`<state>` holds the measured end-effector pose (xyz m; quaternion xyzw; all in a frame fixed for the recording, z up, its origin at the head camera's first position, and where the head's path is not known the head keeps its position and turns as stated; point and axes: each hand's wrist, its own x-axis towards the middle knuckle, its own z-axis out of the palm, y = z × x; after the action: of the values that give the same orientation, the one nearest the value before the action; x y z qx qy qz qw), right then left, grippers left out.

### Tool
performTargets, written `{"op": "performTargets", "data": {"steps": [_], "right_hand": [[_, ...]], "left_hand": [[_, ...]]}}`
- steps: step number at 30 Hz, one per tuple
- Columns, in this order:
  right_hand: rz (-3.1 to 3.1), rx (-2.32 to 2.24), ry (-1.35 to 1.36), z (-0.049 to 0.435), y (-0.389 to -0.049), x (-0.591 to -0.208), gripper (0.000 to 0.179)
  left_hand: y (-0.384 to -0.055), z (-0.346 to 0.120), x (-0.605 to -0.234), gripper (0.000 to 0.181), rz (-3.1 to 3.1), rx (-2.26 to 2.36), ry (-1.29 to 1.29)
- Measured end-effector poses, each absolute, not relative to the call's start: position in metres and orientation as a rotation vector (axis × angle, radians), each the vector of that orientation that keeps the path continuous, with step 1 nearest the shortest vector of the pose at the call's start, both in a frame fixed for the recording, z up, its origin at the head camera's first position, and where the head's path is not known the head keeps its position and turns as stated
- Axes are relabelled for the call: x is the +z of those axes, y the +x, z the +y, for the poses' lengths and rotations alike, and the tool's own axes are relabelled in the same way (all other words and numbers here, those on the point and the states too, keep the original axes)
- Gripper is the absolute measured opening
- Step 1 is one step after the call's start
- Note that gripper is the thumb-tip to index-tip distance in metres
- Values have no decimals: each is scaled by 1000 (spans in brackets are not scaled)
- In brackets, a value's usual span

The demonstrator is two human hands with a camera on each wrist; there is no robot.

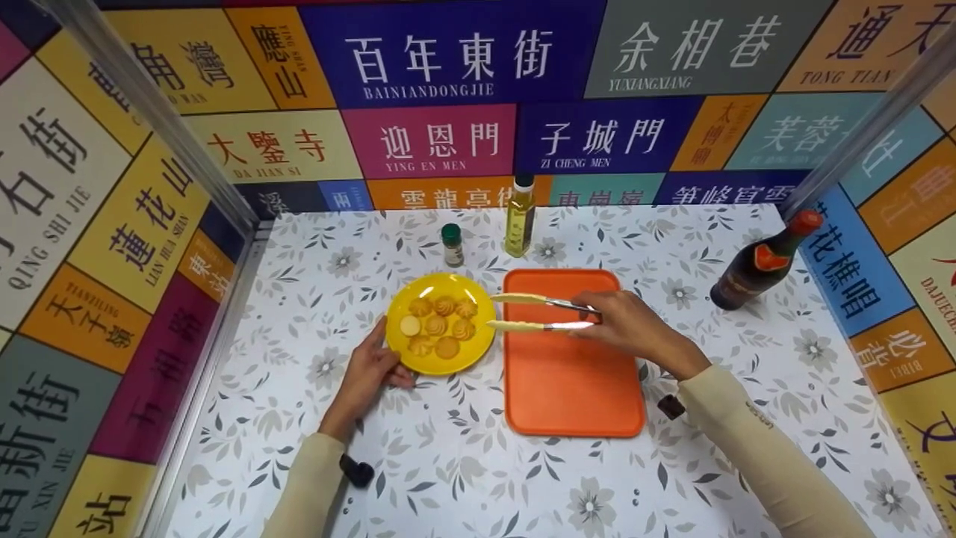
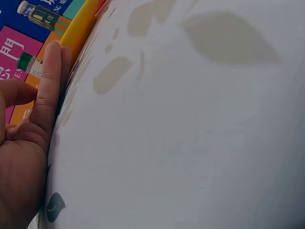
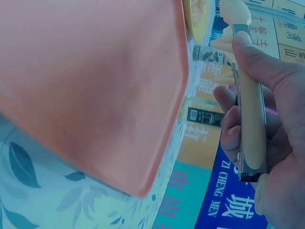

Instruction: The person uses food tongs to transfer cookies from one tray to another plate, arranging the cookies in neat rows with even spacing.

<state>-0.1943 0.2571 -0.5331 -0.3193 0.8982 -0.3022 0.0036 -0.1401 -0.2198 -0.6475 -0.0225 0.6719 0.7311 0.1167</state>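
Note:
In the head view my left hand is at the left rim of a round yellow plate, its straight fingers touching the rim. The left wrist view shows those fingers extended beside the plate's edge. Several piped butter cookies and a couple of plainer round ones lie on the plate. My right hand grips metal tongs with cream-coloured tips. The tips stand apart, empty, near the plate's right rim. In the right wrist view, thumb and curled fingers surround the tongs' handle.
An orange rectangular tray lies right of the plate, beneath the tongs. Behind stand a small green-capped jar and a dark-capped bottle of yellow oil. A dark red-capped bottle stands at right. Printed panels enclose the floral tabletop.

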Motion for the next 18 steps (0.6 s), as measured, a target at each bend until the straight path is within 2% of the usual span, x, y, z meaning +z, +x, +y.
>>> {"op": "performTargets", "data": {"steps": [9,18], "right_hand": [[2837,-970,-944,271,-191,-529,39],[2862,-1015,-907,285,-187,-527,32]], "left_hand": [[-140,-219,-647,79,1963,2141,-91],[-141,-219,-648,80,1942,2157,-95]]}}
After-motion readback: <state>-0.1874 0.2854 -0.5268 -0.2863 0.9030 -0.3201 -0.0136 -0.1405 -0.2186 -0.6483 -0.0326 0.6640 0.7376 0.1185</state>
